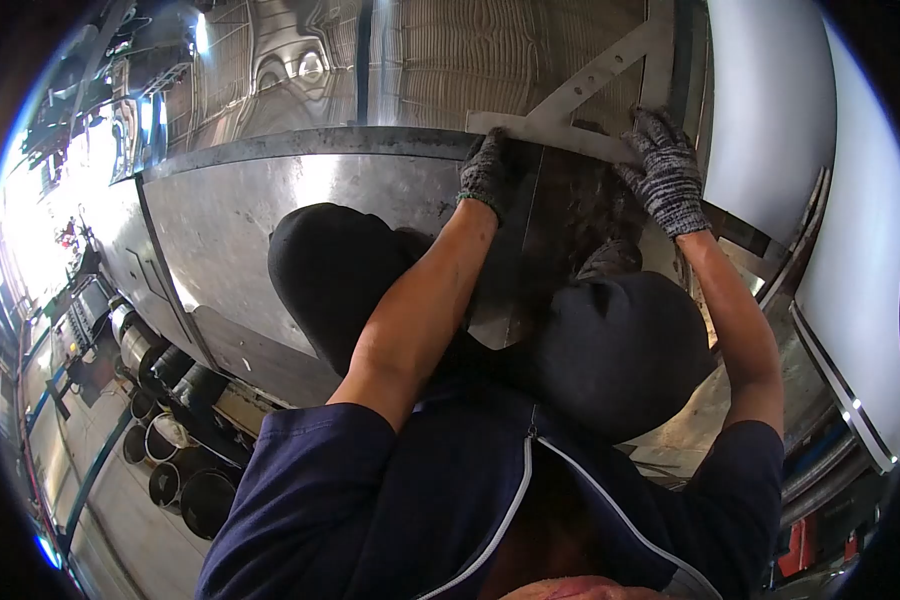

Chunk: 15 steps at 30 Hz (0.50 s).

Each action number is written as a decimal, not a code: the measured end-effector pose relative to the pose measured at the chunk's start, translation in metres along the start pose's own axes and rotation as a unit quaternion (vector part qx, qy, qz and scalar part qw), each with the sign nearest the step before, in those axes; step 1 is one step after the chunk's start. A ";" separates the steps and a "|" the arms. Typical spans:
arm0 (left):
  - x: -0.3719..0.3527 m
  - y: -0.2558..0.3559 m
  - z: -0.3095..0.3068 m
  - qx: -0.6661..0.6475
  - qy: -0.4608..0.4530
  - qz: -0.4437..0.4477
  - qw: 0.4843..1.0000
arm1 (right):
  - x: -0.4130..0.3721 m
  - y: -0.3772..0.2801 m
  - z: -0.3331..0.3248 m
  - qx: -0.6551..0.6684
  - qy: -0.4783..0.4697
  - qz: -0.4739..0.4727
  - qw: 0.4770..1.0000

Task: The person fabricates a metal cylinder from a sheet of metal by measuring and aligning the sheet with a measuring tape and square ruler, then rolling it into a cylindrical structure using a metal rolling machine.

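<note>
The person kneels on a large shiny steel sheet (260, 215), with both knees in black trousers (620, 350) resting on it. Both hands wear grey knitted gloves and rest on a flat grey steel square (560, 136) with a diagonal brace, which lies flat on the sheet near its far edge.

The left hand (488, 172) sits on the left end of the square's long arm. Its fingers are bent and close together, with the tips pushing down. I cannot tell if they hook around the arm's edge. The right hand (665, 170) covers the corner of the square with its fingers a little spread and laid flat. It seems both hands press from above so that the thin tool does not slide on the smooth metal, and the wide distance between the hands holds it steady at two points.

The sheet's far edge runs as a dark band just beyond the square. To the right a white curved wall (770, 110) stands near, so there is little room there. To the left the sheet is free, and beyond its lower edge dark round steel pipes (185, 480) stand well apart from the hands.
</note>
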<state>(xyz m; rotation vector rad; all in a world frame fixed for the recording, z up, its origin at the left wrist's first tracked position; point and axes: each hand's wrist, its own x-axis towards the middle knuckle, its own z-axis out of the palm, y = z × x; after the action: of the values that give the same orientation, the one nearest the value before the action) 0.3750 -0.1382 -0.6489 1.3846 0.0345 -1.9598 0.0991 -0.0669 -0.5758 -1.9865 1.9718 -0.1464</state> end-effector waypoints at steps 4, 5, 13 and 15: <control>0.007 0.001 0.002 0.025 0.060 0.005 0.998 | -0.001 0.002 0.003 0.005 0.022 -0.007 1.000; 0.007 0.000 0.002 0.028 0.069 0.005 0.997 | -0.001 0.003 0.004 0.007 0.031 -0.015 0.999; 0.038 -0.006 -0.027 0.016 0.038 -0.006 0.999 | 0.001 -0.006 -0.006 0.006 -0.005 0.019 1.000; 0.039 -0.007 -0.028 0.006 0.022 -0.019 1.000 | 0.000 -0.002 -0.001 0.010 0.007 0.012 1.000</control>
<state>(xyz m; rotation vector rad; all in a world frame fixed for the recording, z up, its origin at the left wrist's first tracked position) 0.3872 -0.1424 -0.6958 1.4446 0.0707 -1.9639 0.1005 -0.0669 -0.5739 -1.9540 1.9947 -0.1745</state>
